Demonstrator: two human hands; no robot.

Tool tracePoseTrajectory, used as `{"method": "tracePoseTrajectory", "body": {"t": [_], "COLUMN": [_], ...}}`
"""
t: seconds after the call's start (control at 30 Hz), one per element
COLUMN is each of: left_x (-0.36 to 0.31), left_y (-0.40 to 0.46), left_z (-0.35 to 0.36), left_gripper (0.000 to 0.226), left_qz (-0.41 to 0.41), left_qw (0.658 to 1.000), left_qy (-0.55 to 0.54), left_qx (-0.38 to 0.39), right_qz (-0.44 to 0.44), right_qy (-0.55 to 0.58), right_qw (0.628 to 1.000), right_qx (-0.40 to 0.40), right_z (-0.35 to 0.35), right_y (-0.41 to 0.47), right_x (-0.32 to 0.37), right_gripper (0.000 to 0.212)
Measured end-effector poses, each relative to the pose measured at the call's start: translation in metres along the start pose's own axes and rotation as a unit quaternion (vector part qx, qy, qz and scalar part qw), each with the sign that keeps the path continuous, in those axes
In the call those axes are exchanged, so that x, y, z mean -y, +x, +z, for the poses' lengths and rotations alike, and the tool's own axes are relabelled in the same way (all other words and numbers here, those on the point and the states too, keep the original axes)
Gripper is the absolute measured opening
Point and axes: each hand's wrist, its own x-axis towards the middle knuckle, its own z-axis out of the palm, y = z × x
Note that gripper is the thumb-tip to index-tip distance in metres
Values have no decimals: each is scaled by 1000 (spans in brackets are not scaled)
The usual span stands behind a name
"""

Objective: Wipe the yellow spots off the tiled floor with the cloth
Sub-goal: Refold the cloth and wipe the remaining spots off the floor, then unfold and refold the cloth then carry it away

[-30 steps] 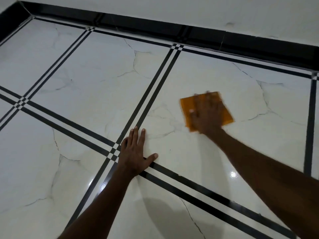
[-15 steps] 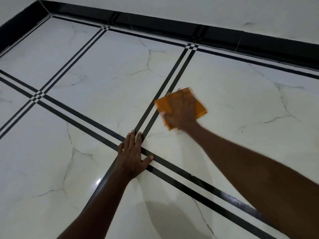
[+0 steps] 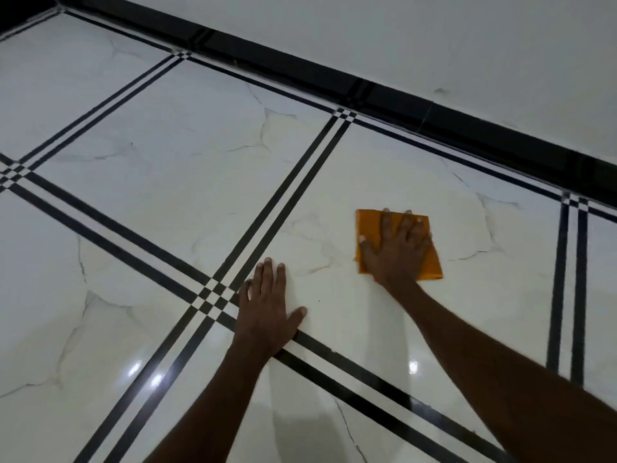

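An orange folded cloth (image 3: 367,225) lies flat on a white marble-look floor tile (image 3: 417,168). My right hand (image 3: 395,250) presses down on the cloth with its fingers spread and straight, covering most of it. My left hand (image 3: 267,309) rests flat on the same tile, to the left of the cloth and nearer me, beside the crossing of the black grout stripes (image 3: 210,299). I see no yellow spots on the visible tile; anything under the cloth is hidden.
Double black stripes (image 3: 293,182) divide the glossy white tiles. A black skirting band (image 3: 434,115) runs along the base of the white wall (image 3: 434,38) beyond the cloth. Another striped joint (image 3: 567,279) lies to the right.
My right hand slid the cloth left toward the stripe joint, then back right onto the tile's middle. My left hand stayed planted on the floor while the view shifted.
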Motion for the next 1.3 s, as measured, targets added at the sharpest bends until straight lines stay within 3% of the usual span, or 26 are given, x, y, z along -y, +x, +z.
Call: {"method": "tracePoseTrajectory", "body": {"t": [0.13, 0.2, 0.33, 0.5, 0.6, 0.7, 0.83, 0.93, 1.13, 1.3], "left_x": [16, 26, 29, 16, 1, -15, -37, -56, -107, -150], "left_y": [19, 23, 27, 42, 27, 16, -11, -35, -97, -153], "left_z": [-11, -20, -38, -77, -133, -187, -303, -398, -612, -775], "left_gripper": [91, 89, 86, 74, 63, 46, 40, 44, 59, 43], "left_qz": [-10, -7, 4, -13, -61, -126, -224, -223, -172, -89], "left_qw": [1000, 999, 995, 990, 984, 947, 811, 739, 699, 725], "left_qy": [9, 29, 83, 80, -23, -241, -535, -634, -693, -679], "left_qx": [20, 21, 63, 114, 168, 169, 75, 49, -18, -76], "right_qz": [-185, -237, -220, -160, -103, 59, 116, 128, 116, 82], "right_qy": [1, 8, 7, 21, 231, 439, 586, 649, 693, 638], "right_qw": [983, 972, 975, 976, 930, 830, 716, 660, 633, 692], "right_qx": [5, 10, 15, 145, 268, 338, 362, 356, 325, 329], "right_z": [23, 25, 23, -20, -101, -177, -312, -431, -646, -787], "right_y": [-49, -59, -40, -28, -41, -53, -70, -80, -93, -107], "right_x": [68, 71, 57, 81, 116, 146, 176, 186, 198, 205], "right_gripper": [90, 84, 70, 64, 52, 37, 29, 18, 36, 66]}}
